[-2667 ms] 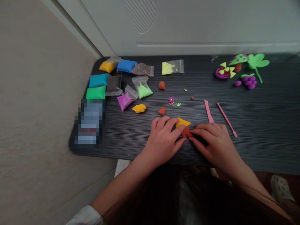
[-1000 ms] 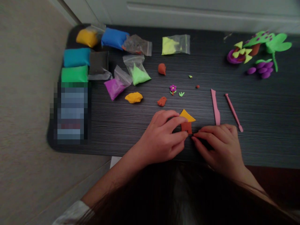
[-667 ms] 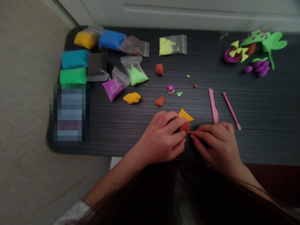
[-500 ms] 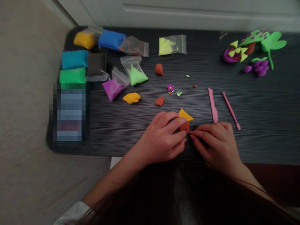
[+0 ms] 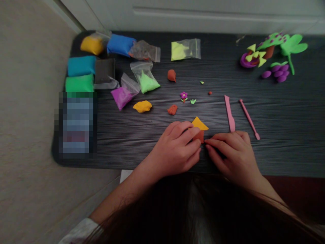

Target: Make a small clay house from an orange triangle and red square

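Observation:
A flat clay house (image 5: 199, 135), a yellow triangle roof on a reddish-brown square, lies near the table's front edge. My left hand (image 5: 177, 147) curls over its left side, fingers bent on it and covering part of the square. At the lower right corner, my right hand (image 5: 232, 150) has thumb and forefinger closed in a pinch; anything between them is too small to make out. Above the house are a tiny purple clay flower (image 5: 183, 95), a small green clay sprig (image 5: 193, 101) and a brown clay lump (image 5: 172, 109).
A pink clay knife (image 5: 229, 113) and a thin pink stick tool (image 5: 249, 119) lie beyond my right hand. Bagged clay, including a purple bag (image 5: 123, 96), fills the left side beside a blurred phone-like object (image 5: 76, 125). Finished clay pieces, such as purple grapes (image 5: 280, 73), sit at back right.
The whole view has shifted slightly. Both hands stay at the clay house in nearly the same pose; my left fingers cover slightly more of the brown square.

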A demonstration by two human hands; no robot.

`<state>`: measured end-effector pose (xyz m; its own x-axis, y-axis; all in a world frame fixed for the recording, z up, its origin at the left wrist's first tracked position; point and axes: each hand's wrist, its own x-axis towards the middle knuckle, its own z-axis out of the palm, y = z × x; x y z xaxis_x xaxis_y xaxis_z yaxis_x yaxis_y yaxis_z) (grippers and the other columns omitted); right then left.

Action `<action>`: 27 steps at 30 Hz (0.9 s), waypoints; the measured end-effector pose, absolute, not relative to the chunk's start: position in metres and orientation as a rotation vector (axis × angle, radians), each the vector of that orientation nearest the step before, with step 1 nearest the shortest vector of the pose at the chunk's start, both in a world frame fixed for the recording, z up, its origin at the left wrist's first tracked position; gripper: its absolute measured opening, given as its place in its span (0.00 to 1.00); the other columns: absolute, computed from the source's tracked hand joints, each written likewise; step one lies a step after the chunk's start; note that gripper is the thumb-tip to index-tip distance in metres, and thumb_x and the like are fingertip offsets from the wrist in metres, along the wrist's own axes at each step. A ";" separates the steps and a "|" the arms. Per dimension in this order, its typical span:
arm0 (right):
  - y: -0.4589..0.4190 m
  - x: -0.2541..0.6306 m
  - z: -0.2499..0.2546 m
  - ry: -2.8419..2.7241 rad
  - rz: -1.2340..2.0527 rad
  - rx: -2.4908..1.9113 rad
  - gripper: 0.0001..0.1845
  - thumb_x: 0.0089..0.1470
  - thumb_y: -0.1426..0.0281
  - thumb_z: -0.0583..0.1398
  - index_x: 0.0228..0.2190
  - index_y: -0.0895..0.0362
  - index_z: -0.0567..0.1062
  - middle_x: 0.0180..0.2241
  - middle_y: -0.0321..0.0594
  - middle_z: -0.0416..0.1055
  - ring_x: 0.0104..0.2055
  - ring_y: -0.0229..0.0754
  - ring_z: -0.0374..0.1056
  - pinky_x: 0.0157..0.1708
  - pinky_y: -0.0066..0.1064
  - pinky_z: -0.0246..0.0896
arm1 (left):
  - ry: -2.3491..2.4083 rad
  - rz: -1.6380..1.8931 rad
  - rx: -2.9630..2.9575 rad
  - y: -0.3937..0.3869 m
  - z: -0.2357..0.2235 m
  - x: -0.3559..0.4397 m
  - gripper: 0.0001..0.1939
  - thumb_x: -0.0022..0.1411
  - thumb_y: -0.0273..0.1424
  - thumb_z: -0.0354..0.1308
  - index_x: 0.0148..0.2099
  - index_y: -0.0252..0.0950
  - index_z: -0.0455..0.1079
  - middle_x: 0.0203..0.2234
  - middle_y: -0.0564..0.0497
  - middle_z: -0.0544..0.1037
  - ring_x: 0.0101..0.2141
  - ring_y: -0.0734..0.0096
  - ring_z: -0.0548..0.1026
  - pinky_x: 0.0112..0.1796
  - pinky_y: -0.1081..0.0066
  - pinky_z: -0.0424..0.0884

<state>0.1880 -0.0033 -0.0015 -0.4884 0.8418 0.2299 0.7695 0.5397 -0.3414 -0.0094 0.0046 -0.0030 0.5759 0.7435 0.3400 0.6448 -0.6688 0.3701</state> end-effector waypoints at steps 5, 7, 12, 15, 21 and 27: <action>-0.004 0.188 -0.001 -2.426 0.278 -1.313 0.10 0.49 0.70 0.60 0.37 0.54 0.73 0.35 0.38 0.73 0.35 0.41 0.65 0.39 0.39 0.52 | 1.165 0.677 2.586 0.005 -0.003 -0.009 0.09 0.58 0.30 0.53 0.38 0.35 0.71 0.42 0.47 0.72 0.48 0.59 0.64 0.47 0.58 0.64; -0.004 0.188 -0.002 -2.431 0.283 -1.309 0.10 0.49 0.70 0.60 0.37 0.55 0.73 0.35 0.39 0.73 0.35 0.41 0.65 0.38 0.39 0.52 | 1.164 0.654 2.570 0.005 -0.003 -0.010 0.09 0.58 0.30 0.52 0.39 0.35 0.71 0.42 0.47 0.72 0.48 0.59 0.64 0.47 0.58 0.64; -0.003 0.188 -0.003 -2.435 0.297 -1.304 0.11 0.49 0.70 0.60 0.38 0.55 0.73 0.35 0.38 0.72 0.35 0.40 0.64 0.38 0.38 0.52 | 1.166 0.659 2.520 0.006 -0.003 -0.011 0.09 0.58 0.29 0.52 0.39 0.35 0.71 0.43 0.47 0.72 0.48 0.59 0.64 0.47 0.58 0.64; -0.003 0.189 -0.003 -2.414 0.306 -1.322 0.11 0.49 0.71 0.60 0.38 0.55 0.73 0.35 0.38 0.72 0.35 0.40 0.63 0.38 0.38 0.52 | 1.165 0.684 2.508 0.006 -0.003 -0.012 0.09 0.57 0.29 0.53 0.39 0.35 0.71 0.43 0.47 0.72 0.48 0.59 0.64 0.47 0.59 0.64; -0.003 0.189 -0.003 -2.407 0.287 -1.308 0.11 0.49 0.71 0.59 0.38 0.55 0.73 0.35 0.39 0.72 0.34 0.40 0.63 0.38 0.37 0.52 | 1.172 0.642 2.534 0.006 -0.003 -0.011 0.09 0.57 0.28 0.52 0.40 0.35 0.71 0.43 0.47 0.72 0.47 0.59 0.64 0.47 0.58 0.64; -0.004 0.189 -0.003 -2.426 0.291 -1.317 0.11 0.50 0.70 0.59 0.38 0.55 0.73 0.35 0.40 0.72 0.35 0.40 0.64 0.38 0.38 0.52 | 1.181 0.614 2.571 0.005 -0.002 -0.009 0.08 0.57 0.29 0.52 0.39 0.36 0.71 0.43 0.46 0.71 0.48 0.59 0.64 0.47 0.59 0.63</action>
